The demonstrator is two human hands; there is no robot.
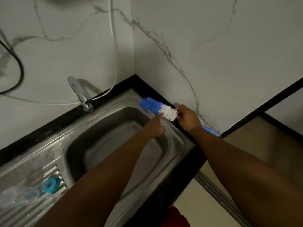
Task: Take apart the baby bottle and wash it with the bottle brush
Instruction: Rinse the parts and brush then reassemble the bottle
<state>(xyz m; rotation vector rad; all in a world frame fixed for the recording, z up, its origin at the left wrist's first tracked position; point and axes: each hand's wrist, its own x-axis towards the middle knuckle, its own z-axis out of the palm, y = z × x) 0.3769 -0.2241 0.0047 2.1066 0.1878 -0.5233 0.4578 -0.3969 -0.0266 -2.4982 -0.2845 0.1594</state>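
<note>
Brush (155, 106) at the sink (177, 138) corner: right grip (186, 119) pinches it below the white bristles (169, 113), likely to lift it; left grip (155, 126) touches them with one straight finger. Bottle parts (49, 185) wait on the drainer (55, 169).

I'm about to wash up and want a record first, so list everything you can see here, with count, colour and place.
bottle brush: one, blue and white bristles, on the sink's far right rim
bottle ring: one, teal, on the sink's ribbed left part
clear bottle parts: blurred, count unclear, left of the ring
sink: one, steel, centre
faucet: one, chrome, behind the basin
hose: one, white, down the wall
cable: one, black, wall at far left
countertop: one, black, around the sink
left hand: index finger touches the white bristles
right hand: pinches the brush at its white end
</note>
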